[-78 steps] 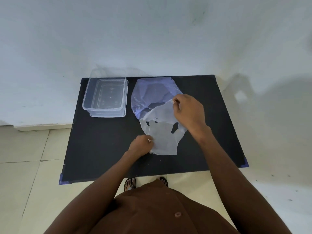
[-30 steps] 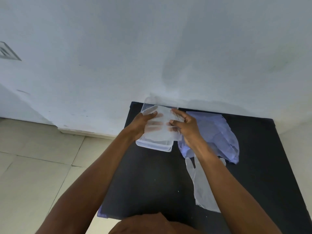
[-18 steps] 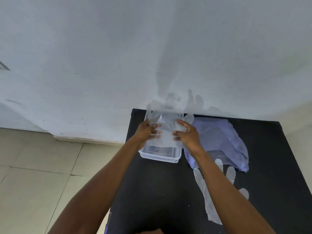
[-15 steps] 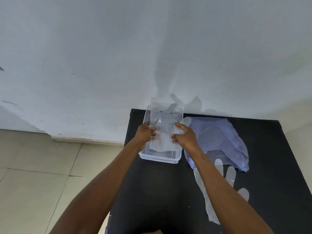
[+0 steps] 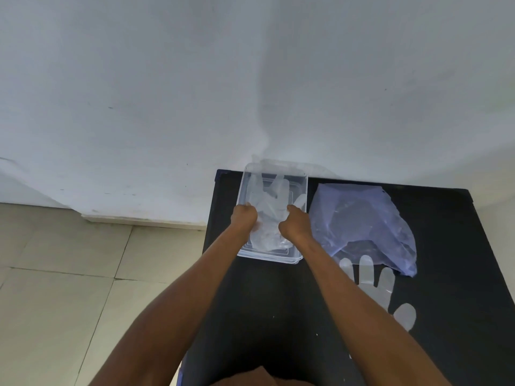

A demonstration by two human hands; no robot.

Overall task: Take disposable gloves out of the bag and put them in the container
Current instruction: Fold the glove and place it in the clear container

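Observation:
A clear rectangular plastic container stands at the far left corner of the black table. Inside it lies a translucent disposable glove, fingers pointing towards the wall. My left hand and my right hand are both down in the container, fingers closed on the glove's near part. To the right lies the crumpled lilac plastic bag. A second translucent glove lies flat on the table just in front of the bag, partly hidden by my right forearm.
A white wall rises directly behind the table's far edge. Beige floor tiles lie to the left of the table. The table's left edge runs just beside the container.
Both hands have carried one glove from beside the bag to the container and pressed it down inside. The other glove stays on the table by the bag.

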